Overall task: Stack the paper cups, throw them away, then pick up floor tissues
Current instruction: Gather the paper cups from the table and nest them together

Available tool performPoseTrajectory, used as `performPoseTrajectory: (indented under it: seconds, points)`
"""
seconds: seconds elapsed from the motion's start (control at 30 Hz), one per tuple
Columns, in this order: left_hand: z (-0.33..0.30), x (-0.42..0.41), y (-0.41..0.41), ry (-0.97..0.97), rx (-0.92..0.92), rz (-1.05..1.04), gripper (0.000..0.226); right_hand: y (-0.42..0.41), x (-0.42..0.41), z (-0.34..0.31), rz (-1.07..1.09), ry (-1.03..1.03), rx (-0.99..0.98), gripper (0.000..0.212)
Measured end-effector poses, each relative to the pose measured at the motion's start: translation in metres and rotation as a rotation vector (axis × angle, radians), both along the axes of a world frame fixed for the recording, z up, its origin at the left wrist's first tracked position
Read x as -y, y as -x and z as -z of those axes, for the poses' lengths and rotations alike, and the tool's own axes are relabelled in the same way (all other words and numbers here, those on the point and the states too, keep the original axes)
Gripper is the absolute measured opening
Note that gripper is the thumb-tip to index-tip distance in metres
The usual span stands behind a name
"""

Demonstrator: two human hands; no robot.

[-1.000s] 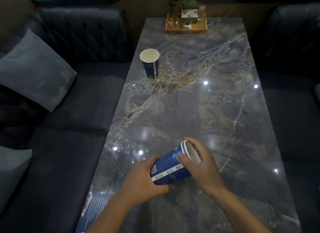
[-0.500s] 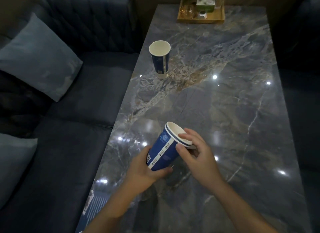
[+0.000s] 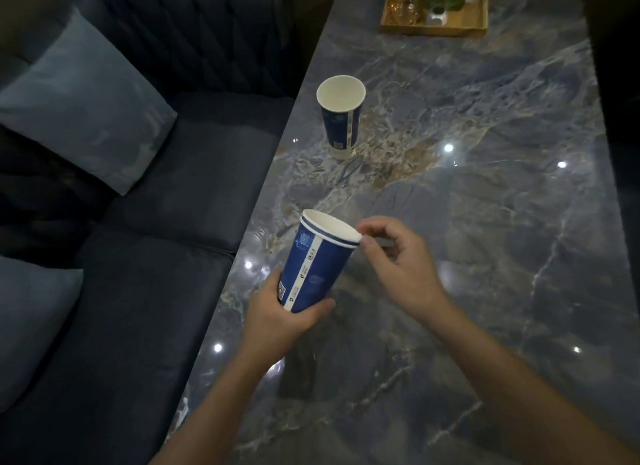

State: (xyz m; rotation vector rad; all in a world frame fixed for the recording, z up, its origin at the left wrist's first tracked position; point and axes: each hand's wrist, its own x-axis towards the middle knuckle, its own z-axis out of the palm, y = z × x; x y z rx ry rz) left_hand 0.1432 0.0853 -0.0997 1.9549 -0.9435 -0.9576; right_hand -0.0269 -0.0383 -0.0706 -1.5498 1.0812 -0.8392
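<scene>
Two blue paper cups are nested into one stack [image 3: 317,262], shown by a doubled white rim. My left hand [image 3: 282,317] grips the stack around its base and holds it nearly upright, tilted a little to the right, above the marble table [image 3: 485,239]. My right hand [image 3: 403,265] is at the stack's rim on the right, with thumb and forefinger pinched at its edge. Another blue paper cup [image 3: 341,115] with a white inside stands upright further back near the table's left edge, apart from both hands.
A wooden tray [image 3: 434,18] with glassware and a small box sits at the table's far end. A dark sofa [image 3: 145,257] with grey cushions [image 3: 83,101] runs along the left of the table. Another dark seat lies to the right.
The stack has swung from lying almost sideways to nearly upright and risen a little. My right hand has slid from gripping the rim to pinching its right edge. The view has tilted down.
</scene>
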Motion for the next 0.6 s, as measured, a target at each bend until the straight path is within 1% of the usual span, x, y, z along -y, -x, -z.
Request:
performPoseTrajectory:
  seconds: [0.1, 0.2, 0.33, 0.4, 0.47, 0.53, 0.6]
  points:
    - [-0.002, 0.013, -0.007, 0.012, 0.014, -0.019, 0.067, -0.016, 0.037, 0.0, 0.013, 0.005, -0.011, 0.016]
    - [-0.005, 0.021, -0.013, 0.017, 0.031, -0.026, 0.064, -0.035, 0.073, 0.003, 0.051, 0.066, -0.069, 0.018]
    - [-0.006, 0.023, -0.021, 0.028, 0.039, -0.022, 0.058, -0.063, 0.122, 0.001, 0.032, 0.326, -0.232, 0.026]
    - [-0.007, 0.023, -0.025, 0.036, 0.052, -0.01, 0.061, -0.076, 0.148, -0.002, -0.013, 0.468, -0.378, 0.031]
    - [-0.007, 0.023, -0.03, 0.043, 0.06, -0.006, 0.064, -0.087, 0.172, -0.001, -0.063, 0.6, -0.589, 0.037]
    - [-0.005, 0.021, -0.035, 0.051, 0.067, -0.009, 0.063, -0.096, 0.187, 0.001, -0.138, 0.662, -0.753, 0.043]
    - [-0.004, 0.017, -0.037, 0.048, 0.07, -0.012, 0.065, -0.101, 0.194, 0.004, -0.161, 0.684, -0.85, 0.039]
